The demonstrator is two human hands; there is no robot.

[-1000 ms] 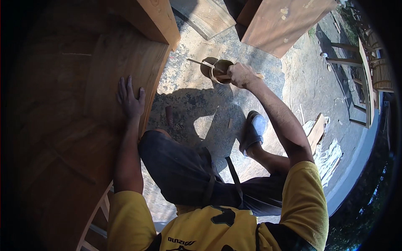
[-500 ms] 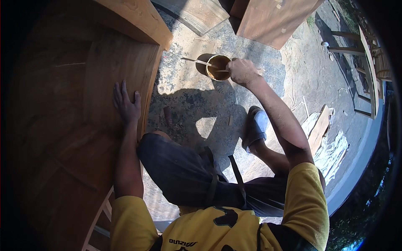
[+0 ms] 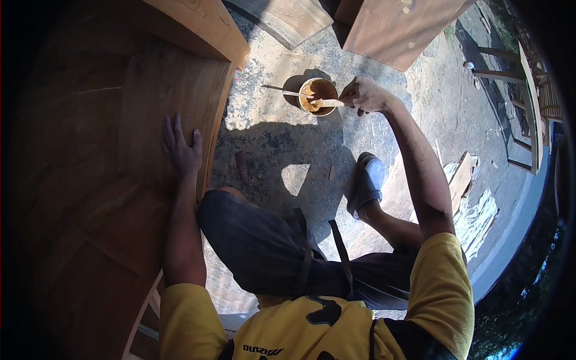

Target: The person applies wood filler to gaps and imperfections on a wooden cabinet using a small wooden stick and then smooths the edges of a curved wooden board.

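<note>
My right hand [image 3: 369, 96] grips a flat, pale spatula [image 3: 330, 103] at the right side of a round pot [image 3: 326, 89]. Brownish-yellow paste coats the pot's inside, and a lump of it clings to the spatula's end over the opening. A thin stick [image 3: 279, 89] leans across the pot's left rim, one end inside. On the left, my left hand [image 3: 182, 149] rests flat on a brown wooden panel [image 3: 150, 96], its fingers apart and holding nothing.
A wooden board edge [image 3: 204, 30] rises at the upper left. Wooden panels [image 3: 393, 36] lie at the top. A sandalled foot [image 3: 369, 180] stands on the ground right of centre. Farther right are a wood strip [image 3: 461, 180], crumpled white sheeting [image 3: 477, 219] and a wooden frame [image 3: 528, 114].
My right hand has drawn back to the right from the pot, and more of the spatula with its paste now shows. My left hand has stayed on the panel.
</note>
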